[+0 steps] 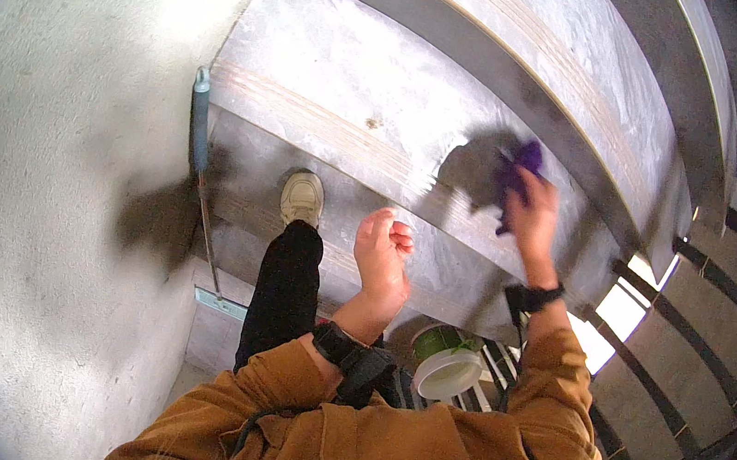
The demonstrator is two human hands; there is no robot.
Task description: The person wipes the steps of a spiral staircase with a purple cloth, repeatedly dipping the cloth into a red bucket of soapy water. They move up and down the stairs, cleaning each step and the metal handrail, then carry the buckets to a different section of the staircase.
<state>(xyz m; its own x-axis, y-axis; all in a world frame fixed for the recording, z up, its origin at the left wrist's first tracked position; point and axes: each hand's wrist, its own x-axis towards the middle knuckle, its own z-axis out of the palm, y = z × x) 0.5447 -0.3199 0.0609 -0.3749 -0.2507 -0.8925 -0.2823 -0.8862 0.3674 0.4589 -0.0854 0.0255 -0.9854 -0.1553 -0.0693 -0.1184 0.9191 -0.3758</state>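
A dark purple cloth (520, 173) is bunched in my right hand (532, 213), which is blurred over the right part of a grey stone stair tread (336, 51). The tread looks smeared, and a small brown spot (372, 123) lies near its grooved front band. My left hand (383, 253) hangs above the lower step with its fingers loosely curled and nothing seen in it. Both wrists wear black straps.
A mop or squeegee with a blue-grey handle (199, 124) leans by the white wall (57, 154) at left. Below my hands is a white tub (448, 374) beside a green container (437, 342). Black railing bars (684, 271) run along the right; more steps rise above.
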